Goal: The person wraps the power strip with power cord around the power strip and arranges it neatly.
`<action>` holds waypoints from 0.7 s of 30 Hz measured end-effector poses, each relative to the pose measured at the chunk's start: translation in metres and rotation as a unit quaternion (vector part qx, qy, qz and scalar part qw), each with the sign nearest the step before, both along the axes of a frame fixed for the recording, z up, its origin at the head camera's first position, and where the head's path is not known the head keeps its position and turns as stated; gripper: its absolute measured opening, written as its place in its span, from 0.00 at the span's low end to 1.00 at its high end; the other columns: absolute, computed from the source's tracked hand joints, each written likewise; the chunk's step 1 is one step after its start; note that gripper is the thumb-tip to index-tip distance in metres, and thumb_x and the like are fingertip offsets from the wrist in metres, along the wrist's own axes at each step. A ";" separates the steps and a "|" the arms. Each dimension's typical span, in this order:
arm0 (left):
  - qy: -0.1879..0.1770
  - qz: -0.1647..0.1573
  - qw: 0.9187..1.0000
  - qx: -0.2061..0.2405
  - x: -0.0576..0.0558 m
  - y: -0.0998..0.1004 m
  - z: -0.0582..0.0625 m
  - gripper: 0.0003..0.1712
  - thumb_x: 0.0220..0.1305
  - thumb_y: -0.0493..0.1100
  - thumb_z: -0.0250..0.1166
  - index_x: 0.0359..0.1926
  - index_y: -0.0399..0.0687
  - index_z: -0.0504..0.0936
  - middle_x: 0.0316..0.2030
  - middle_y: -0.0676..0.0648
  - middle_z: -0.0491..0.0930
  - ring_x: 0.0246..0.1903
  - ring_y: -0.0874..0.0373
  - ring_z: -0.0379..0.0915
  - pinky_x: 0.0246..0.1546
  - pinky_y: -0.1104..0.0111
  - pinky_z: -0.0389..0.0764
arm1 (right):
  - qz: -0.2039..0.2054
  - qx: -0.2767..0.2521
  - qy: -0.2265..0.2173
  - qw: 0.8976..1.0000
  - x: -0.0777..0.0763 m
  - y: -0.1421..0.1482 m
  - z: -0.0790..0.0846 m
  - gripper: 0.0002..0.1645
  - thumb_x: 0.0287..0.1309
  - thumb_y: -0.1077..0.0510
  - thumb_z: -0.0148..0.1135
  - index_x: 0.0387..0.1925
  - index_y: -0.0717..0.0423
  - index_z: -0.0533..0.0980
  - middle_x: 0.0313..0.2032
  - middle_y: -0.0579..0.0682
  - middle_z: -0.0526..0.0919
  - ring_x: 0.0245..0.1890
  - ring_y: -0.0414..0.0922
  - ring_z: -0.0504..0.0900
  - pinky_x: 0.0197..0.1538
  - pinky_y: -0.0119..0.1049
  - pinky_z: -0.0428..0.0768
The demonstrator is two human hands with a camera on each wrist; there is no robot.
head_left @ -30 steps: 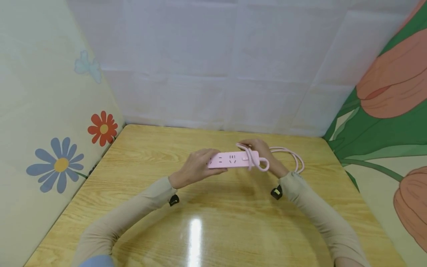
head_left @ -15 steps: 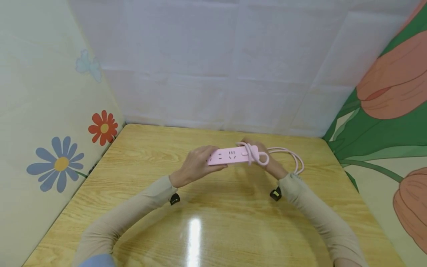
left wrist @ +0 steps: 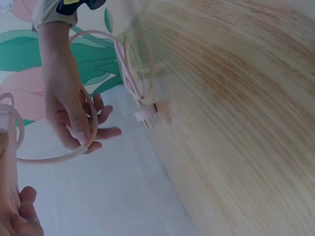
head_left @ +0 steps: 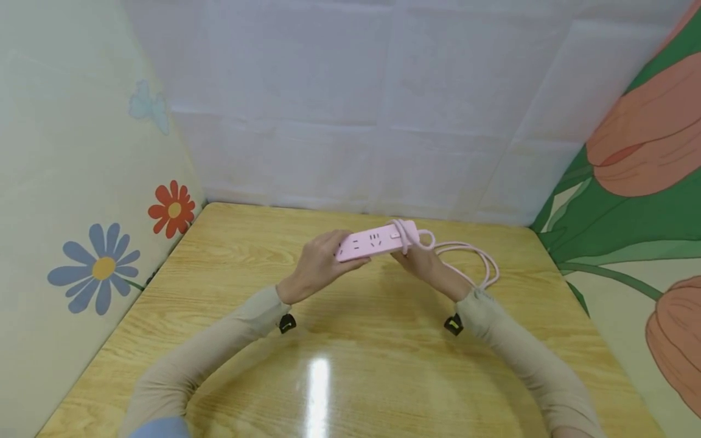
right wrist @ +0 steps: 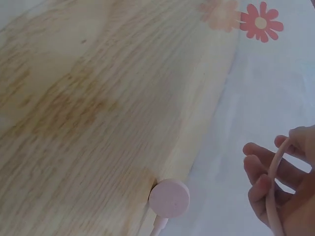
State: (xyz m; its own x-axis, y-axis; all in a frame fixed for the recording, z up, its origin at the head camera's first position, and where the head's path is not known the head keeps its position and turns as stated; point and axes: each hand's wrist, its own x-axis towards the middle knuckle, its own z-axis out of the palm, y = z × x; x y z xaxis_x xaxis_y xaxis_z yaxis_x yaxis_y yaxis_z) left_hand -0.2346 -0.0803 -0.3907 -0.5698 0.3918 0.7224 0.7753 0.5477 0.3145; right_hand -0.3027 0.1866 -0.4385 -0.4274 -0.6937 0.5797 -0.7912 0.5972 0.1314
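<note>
**Pink power strip (head_left: 376, 241) in one hand, its cord (head_left: 404, 237) in the other**

Head cam first: the strip is up off a wood-grain table (head_left: 361, 347), socket face showing, and tilted so its right end sits higher. The left hand (head_left: 319, 265) has a proper grip on the left end, thumb along the near edge. Cord wraps around the right end, with a small loop sticking out past it. The right hand (head_left: 420, 263) is just below that end, though you can't really tell its grip from here. More cord lies in loops on the table beyond the right wrist.

Left wrist cam: this one clears it up. The right hand has the cord pinched at the thumb, other fingers loosely spread. Strip's at the picture's edge with left-hand fingertips curled round it. The plug (left wrist: 145, 113) is on the table, prongs out.

Right wrist cam: cord runs across the right hand's fingers, and the round plug sits near the table's edge, well apart from that hand.
</note>
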 end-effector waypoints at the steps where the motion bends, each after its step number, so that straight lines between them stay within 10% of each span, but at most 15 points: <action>1: -0.003 0.004 1.000 0.001 -0.001 -0.001 0.001 0.29 0.52 0.51 0.77 0.47 0.36 0.80 0.34 0.44 0.83 0.27 0.58 0.76 0.24 0.71 0.76 | 0.015 -0.040 -0.053 0.998 0.007 -0.004 0.007 0.31 0.56 0.73 0.65 0.58 0.82 0.63 0.42 0.68 0.79 0.34 0.51 0.80 0.36 0.34 0.80; 3: -0.009 0.011 1.000 0.003 -0.002 -0.002 0.002 0.28 0.53 0.51 0.77 0.47 0.36 0.79 0.35 0.44 0.83 0.27 0.58 0.76 0.24 0.71 0.76 | 0.032 -0.106 -0.117 0.987 0.016 -0.009 0.015 0.27 0.51 0.73 0.69 0.52 0.79 0.69 0.31 0.62 0.80 0.22 0.46 0.74 0.22 0.31 0.72; 8: -0.026 0.023 0.999 0.005 -0.004 -0.006 0.003 0.28 0.54 0.52 0.77 0.47 0.36 0.80 0.35 0.44 0.83 0.27 0.58 0.76 0.24 0.71 0.76 | -0.004 -0.059 -0.142 0.988 0.026 -0.010 0.020 0.12 0.52 0.68 0.70 0.39 0.65 0.79 0.24 0.54 0.81 0.19 0.42 0.71 0.21 0.34 0.72; 21: -0.084 0.064 0.994 -0.002 -0.007 -0.014 0.004 0.29 0.55 0.53 0.76 0.48 0.37 0.80 0.37 0.45 0.83 0.29 0.57 0.77 0.26 0.69 0.77 | -0.014 0.044 -0.190 0.981 0.044 -0.013 0.029 0.21 0.58 0.70 0.63 0.54 0.64 0.78 0.34 0.58 0.86 0.28 0.53 0.83 0.29 0.42 0.81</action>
State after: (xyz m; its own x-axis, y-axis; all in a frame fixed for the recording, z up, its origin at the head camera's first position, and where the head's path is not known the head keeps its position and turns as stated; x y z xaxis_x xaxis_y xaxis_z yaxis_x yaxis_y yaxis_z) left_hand -0.2414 -0.0946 -0.3869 -0.7277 0.3103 0.6117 0.6356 0.6404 0.4312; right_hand -0.2582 0.1734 -0.4090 -0.6206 -0.7186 0.3137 -0.7763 0.6193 -0.1171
